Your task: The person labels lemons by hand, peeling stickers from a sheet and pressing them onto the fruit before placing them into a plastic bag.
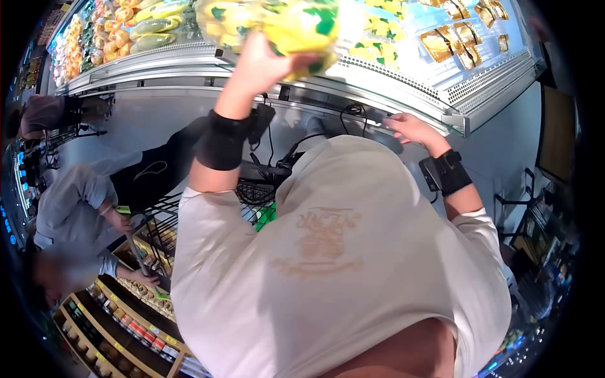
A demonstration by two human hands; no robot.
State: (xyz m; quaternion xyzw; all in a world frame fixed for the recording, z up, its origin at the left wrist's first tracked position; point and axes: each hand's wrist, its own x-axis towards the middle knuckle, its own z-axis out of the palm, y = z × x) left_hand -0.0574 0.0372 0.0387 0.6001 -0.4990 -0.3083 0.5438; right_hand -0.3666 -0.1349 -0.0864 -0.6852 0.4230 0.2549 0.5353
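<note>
My left hand [261, 68] grips a clear plastic bag [296, 24] printed in yellow and green, its fingers on the near side. The bag is raised over the front rim of a lit display case [183, 60], and its top runs out of view. My right hand [416, 131] is lower down, by the case's front rail near its right corner, fingers loosely apart and nothing seen in them. Each wrist wears a black band. Similar yellow-and-green packs [381, 31] lie in the case, right of the held bag.
Gold packets [450, 41] fill the case's right side; wrapped produce [116, 34] lies at its left. A wire cart [161, 217] stands at my left, near a person [75, 201] holding a long-handled tool. Cables [354, 112] hang under the case. Shelves of jars [135, 327] line the lower left.
</note>
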